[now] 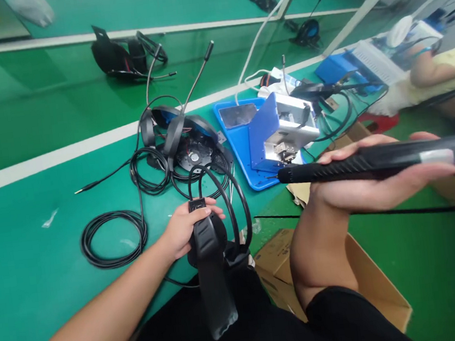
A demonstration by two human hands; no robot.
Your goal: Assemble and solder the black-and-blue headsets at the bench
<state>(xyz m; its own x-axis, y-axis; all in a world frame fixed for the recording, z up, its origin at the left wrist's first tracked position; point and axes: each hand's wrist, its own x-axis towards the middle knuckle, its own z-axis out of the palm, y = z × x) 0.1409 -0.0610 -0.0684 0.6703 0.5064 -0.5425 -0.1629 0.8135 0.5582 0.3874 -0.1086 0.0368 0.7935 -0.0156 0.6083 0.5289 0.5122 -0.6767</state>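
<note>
My left hand [184, 224] is closed around a black headset [214, 270], its thumb across the end of the headband strap. Two thin curved bands loop up from the headset on the right side, and its lower part lies over my lap. An electric screwdriver [362, 163], black and lying nearly level, rests in my right hand [378, 191]. Its bit points left, just in front of a blue and silver screw feeder [264, 133] in a blue tray [234, 137]. Beyond my left hand, other black headsets [174, 138] with boom microphones stand on the bench.
A coiled black cable [117, 262] lies on the green bench [26, 248]. Another headset [124, 56] sits on the far conveyor. Cardboard boxes [276, 258] stand on the floor below the bench edge. At right, a co-worker's arm [429, 68] is in view.
</note>
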